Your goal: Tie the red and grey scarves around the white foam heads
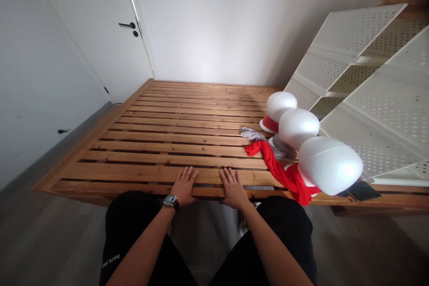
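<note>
My left hand [184, 186], with a watch [170, 201] at the wrist, lies flat on the front edge of a slatted wooden platform [161, 171]. Its fingers are stretched out and it holds nothing. Beside it, my right hand [233, 188] rests palm down on the same edge, fingers extended. To the right of that hand stand three white foam heads in a row. A red scarf [273, 165] is wrapped round the nearest head [330, 165], its loose end trailing leftward. Grey cloth [283, 148] circles the middle head [299, 128], and red cloth the far head [282, 105].
White perforated racks [378, 111] stand along the right side. A dark flat object [364, 191], like a phone, lies near the closest head. A white door [90, 18] with a black handle [127, 25] is at the back left. A wall [214, 22] borders the platform's far end.
</note>
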Demonstrator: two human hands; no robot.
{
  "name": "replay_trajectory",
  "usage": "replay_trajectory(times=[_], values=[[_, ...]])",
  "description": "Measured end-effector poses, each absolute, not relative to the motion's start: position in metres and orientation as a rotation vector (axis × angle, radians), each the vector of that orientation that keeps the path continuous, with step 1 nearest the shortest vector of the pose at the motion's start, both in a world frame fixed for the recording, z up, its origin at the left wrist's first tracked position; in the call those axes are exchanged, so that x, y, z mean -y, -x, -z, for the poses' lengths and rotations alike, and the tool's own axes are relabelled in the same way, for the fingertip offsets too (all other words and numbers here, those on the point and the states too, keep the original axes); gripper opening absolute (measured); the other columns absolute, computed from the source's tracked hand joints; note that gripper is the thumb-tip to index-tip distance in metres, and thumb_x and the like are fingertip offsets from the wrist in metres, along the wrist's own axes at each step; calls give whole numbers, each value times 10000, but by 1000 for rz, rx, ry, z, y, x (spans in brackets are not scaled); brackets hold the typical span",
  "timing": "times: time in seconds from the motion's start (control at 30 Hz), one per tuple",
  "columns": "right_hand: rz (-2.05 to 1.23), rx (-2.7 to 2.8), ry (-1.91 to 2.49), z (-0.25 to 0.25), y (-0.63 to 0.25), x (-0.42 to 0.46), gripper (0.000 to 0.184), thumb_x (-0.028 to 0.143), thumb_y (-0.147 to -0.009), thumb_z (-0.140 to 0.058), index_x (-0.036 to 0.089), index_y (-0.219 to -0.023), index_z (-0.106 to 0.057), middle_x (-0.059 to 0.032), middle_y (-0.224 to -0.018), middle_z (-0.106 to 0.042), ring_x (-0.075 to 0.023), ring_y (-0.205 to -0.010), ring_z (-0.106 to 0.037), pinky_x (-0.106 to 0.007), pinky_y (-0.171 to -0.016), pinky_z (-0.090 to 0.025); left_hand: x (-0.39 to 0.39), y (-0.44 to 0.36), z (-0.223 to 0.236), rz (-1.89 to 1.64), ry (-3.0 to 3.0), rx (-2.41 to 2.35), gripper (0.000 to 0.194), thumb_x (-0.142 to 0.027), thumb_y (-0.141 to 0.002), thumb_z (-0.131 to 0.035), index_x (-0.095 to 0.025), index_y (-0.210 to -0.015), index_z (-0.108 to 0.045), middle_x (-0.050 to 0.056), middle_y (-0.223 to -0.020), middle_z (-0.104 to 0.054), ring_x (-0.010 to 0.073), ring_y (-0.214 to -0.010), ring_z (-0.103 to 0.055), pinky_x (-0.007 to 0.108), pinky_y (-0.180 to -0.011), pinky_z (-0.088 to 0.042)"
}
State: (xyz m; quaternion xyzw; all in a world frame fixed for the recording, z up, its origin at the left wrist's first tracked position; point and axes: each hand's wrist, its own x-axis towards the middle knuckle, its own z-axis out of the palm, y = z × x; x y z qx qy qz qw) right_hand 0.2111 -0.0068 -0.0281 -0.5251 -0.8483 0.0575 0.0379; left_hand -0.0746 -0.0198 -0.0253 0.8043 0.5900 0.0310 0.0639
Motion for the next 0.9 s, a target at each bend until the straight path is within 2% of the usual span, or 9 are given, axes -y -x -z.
replay_trajectory(times=[0.5,0.9], values=[[-209,2593,1593,25,-211,8,1313,578,-594,-816,145,-1619,-117,-178,-1681,-134,-366,-1556,-34,-571,-1236,45,20,74,23,-83,-2424,-1787,1268,-610,-539,-835,-217,-1600,-262,139,-1692,-161,371,-1564,-107,557,-1274,-54],[-211,2601,1605,26,-211,7,1313,601,-607,-805,148,-1621,-104,-171,-1685,-118,-358,-1559,-18,-560,-1236,64,21,73,18,-71,-2402,-1778,1246,-617,-560,-821,-216,-1599,-262,145,-1691,-164,373,-1565,-103,553,-1270,-42]])
